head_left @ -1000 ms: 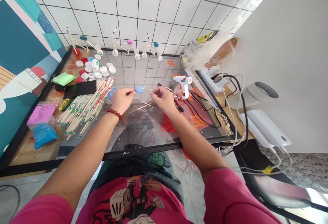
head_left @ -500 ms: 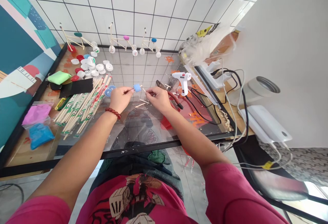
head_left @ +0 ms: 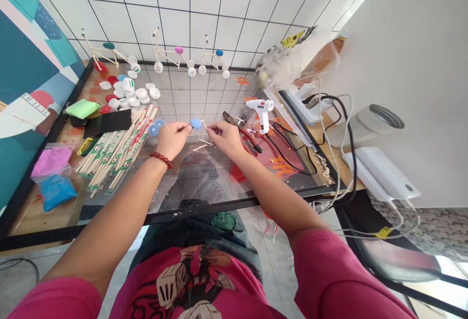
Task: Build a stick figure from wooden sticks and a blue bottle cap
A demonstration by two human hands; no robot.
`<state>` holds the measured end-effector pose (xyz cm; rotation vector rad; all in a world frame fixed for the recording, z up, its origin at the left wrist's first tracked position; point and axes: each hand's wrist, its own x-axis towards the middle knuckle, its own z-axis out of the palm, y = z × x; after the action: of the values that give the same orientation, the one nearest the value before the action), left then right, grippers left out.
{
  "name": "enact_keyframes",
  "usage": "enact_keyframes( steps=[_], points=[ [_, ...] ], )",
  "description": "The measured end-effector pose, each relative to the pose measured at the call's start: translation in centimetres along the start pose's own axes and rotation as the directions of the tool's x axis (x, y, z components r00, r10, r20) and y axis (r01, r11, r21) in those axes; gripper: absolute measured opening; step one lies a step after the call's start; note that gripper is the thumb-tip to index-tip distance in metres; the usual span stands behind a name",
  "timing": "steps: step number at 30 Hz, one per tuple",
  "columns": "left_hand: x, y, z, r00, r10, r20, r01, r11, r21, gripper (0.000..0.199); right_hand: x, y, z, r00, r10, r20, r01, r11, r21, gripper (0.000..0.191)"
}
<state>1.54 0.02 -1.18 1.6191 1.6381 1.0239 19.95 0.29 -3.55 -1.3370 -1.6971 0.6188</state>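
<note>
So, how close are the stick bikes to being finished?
Three chopstick bikes look done by the wall. In hand: the left hand holds a stick with a blue piece; the right hand pinches a short stick. Still lying out: bottle caps and chopsticks.

Magenta short-sleeve T-shirt [head_left: 193,285], bottom center of frame. Left sleeve [head_left: 54,300] at lower left, right sleeve [head_left: 340,277] at lower right. Chest print [head_left: 193,275] in brown, cream and black, looks like a knight's helmet, cut off by the bottom edge. Dark trousers [head_left: 185,243], probably denim, just above the shirt, with a green patch [head_left: 224,221], detail too small to read. Red bead bracelet [head_left: 161,160] on left wrist. Left hand [head_left: 171,140] and right hand [head_left: 226,140] bare.
</note>
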Motion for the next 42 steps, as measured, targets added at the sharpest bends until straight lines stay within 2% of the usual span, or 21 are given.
enact_keyframes(
  steps=[19, 34, 42],
  points=[
    [0.04, 0.09, 0.05, 0.999, -0.024, -0.045, 0.02, 0.995, -0.095, 0.011, -0.06, -0.19, 0.02, 0.999, 0.038, -0.005, -0.038, 0.997, 0.061, 0.011],
    [-0.04, 0.03, -0.01, 0.999, -0.003, -0.05, 0.0, 0.998, -0.061, 0.011, -0.11, -0.4, -0.03, 0.999, 0.043, 0.005, -0.044, 0.997, 0.064, 0.011],
    [-0.12, 0.05, 0.04, 0.999, 0.018, -0.039, -0.017, 1.0, 0.015, 0.016, -0.12, -0.39, -0.02, 0.999, 0.039, 0.005, -0.039, 0.998, 0.058, 0.01]
  ],
)
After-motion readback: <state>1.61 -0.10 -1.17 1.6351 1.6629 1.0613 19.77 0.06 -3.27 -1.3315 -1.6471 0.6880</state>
